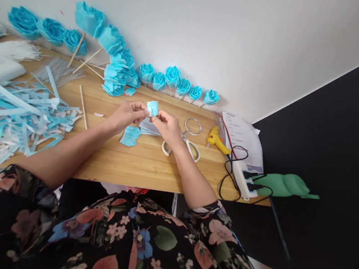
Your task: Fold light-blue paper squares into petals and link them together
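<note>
Between my two hands, in the middle of the head view, is a small light-blue paper petal. The fingertips of my left hand pinch its lower left side. From the right, the thumb and fingers of my right hand close on its lower right edge. Below them on the table lies a blue paper piece with an uneven edge. A stack of pale paper pieces shows partly behind my right hand. White-handled scissors lie beside my right wrist, partly covered by it.
Blue paper flowers on sticks lean along the wall. Paper strips heap up at the left of the wooden table, near a loose stick. At the right are a yellow glue gun, a power strip with black cables, and printed sheets.
</note>
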`<state>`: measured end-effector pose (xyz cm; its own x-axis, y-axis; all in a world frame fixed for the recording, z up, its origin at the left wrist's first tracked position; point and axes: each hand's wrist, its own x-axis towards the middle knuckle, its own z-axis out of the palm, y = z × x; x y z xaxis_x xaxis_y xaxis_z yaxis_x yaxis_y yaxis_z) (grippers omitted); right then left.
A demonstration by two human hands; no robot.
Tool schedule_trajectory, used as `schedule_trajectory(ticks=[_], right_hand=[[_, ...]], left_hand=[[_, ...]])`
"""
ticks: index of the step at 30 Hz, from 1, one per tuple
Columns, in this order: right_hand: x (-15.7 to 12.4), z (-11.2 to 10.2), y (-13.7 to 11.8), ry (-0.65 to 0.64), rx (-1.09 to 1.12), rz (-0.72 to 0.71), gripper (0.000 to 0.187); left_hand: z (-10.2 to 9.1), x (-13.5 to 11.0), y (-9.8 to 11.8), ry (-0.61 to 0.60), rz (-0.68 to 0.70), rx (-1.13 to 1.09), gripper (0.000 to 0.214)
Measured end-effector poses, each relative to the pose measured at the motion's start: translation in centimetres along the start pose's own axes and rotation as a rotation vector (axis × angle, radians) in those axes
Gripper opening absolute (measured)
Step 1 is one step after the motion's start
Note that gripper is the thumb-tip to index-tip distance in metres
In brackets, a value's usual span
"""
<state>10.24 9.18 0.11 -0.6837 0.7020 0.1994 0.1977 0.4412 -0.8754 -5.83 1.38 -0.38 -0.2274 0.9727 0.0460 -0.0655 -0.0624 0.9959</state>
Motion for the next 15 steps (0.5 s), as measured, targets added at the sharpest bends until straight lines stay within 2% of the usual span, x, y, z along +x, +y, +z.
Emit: schedule_trajectory(ticks=[5,9,15], right_hand=[[0.01,0.08,0.24,-0.002,0.091,0.027,0.027],[0.2,0.1,0.76,0.031,0.113,0.031,0.026],[0.13,0.08,0.73,0.001,0.121,0.042,0.026]], left_hand=[[-0.14,0.15,0.05,0.019,0.004,0.031,0.025],[0.05,0.15,0.06,0.015,-0.001,0.045,0.029],[0.17,0.23,-0.17,0.044,0.026,0.053,0.03]])
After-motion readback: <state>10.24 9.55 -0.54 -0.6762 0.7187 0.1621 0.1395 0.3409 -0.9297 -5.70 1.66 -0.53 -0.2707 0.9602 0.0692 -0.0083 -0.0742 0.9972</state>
